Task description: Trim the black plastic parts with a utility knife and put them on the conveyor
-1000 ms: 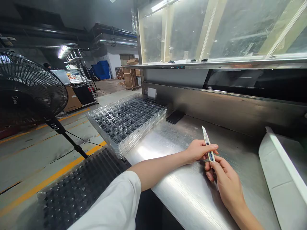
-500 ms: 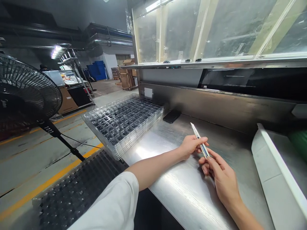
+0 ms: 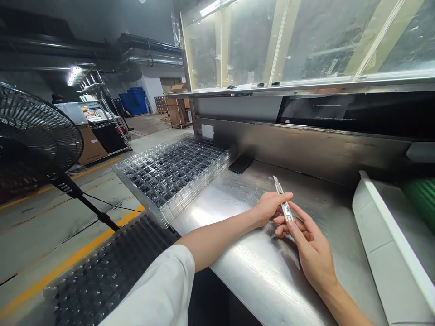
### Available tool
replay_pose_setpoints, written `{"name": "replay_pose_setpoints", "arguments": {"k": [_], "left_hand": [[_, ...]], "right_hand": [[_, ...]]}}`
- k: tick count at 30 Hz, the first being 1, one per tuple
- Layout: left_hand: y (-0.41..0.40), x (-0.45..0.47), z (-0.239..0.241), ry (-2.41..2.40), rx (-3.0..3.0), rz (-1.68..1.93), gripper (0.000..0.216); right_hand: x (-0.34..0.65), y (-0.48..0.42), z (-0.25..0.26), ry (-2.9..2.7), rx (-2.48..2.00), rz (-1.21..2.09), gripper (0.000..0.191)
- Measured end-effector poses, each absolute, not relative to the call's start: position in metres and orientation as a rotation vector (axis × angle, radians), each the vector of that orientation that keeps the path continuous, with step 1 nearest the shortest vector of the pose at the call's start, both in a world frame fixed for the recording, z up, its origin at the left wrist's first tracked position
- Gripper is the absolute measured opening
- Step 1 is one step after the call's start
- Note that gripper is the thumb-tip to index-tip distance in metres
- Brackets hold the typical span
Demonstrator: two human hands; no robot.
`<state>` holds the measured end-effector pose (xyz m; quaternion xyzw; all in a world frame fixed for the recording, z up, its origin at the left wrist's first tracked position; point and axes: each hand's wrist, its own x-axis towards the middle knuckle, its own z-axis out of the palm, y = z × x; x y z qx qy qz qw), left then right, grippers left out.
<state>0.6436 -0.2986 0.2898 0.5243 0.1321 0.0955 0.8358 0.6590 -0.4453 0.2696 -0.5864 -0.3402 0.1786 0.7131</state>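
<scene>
Between my two hands is a slim utility knife point(image 3: 285, 210), its blade bare and pointing up and away from me. My left hand point(image 3: 268, 208) pinches the knife near its middle, with the thumb lying across the handle. At the lower end, my right hand point(image 3: 314, 253) holds the handle between thumb and fingers. Both hands are just above the metal worktable point(image 3: 238, 194). A black phone point(image 3: 241, 164) lies flat on the table beyond my left hand.
To the left, stacked clear plastic trays point(image 3: 173, 170) hold many small black parts. A white bin point(image 3: 384, 231) stands at the right, beside something green point(image 3: 423, 199). A floor fan point(image 3: 37, 136) is at the far left, near more dark trays point(image 3: 112, 271). A metal shelf point(image 3: 306, 88) runs overhead.
The knife has turned a little more upright in my hands, and its handle has rolled slightly. My right hand has shifted slightly to the left. The whole view has moved a little.
</scene>
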Motion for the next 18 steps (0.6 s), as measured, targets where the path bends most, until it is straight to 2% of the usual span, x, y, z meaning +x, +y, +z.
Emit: {"name": "replay_pose_setpoints", "arguments": {"k": [5, 10, 18], "left_hand": [[-0.303, 0.642, 0.290, 0.129, 1.175, 0.148, 0.056], [-0.305, 0.640, 0.295, 0.153, 1.175, 0.201, 0.055], [-0.313, 0.641, 0.304, 0.192, 1.077, -0.015, 0.053]], "right_hand": [[0.655, -0.447, 0.272, -0.779, -1.401, 0.267, 0.064], [0.653, -0.448, 0.274, -0.739, -1.492, 0.209, 0.068], [0.652, -0.449, 0.269, -0.752, -1.595, 0.086, 0.064]]}}
